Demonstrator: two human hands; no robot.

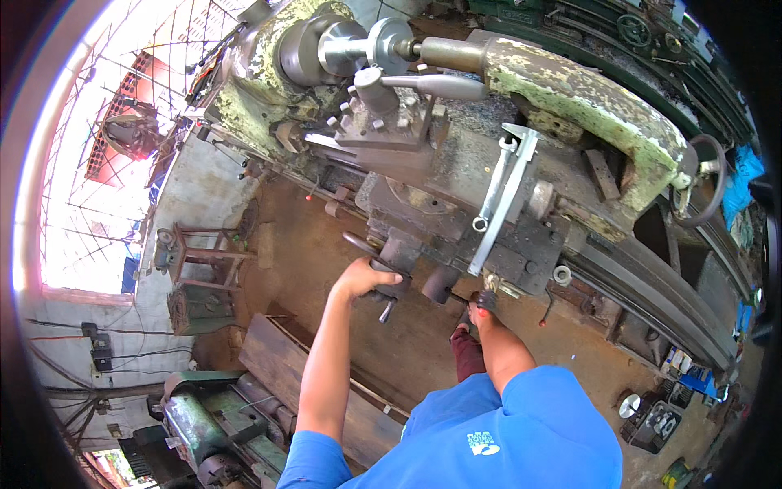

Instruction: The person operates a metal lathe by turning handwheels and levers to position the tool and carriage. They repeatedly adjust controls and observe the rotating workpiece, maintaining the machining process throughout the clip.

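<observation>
A worn lathe fills the upper half of the view. My left hand [366, 279] is closed on the dark cross-slide handwheel [397, 254], thumb on top, the other fingers mostly hidden. To its right, my right hand [482, 313] is low at the carriage front, closed about a lever with a red knob [482, 312]; its fingertips are partly hidden. A shiny metal disc workpiece [388, 42] sits between the chuck [308, 50] and the tailstock [570, 85]. The tool post [381, 122], with its long clamping handle [444, 85], stands near it.
A caliper [507, 200] and a combination wrench [494, 183] lie on the carriage. Lathe bed rails [652, 281] curve away rightward. Behind my left arm are a wooden board [305, 367] and a green machine [204, 416]. Tools and boxes [656, 424] sit on the floor at right.
</observation>
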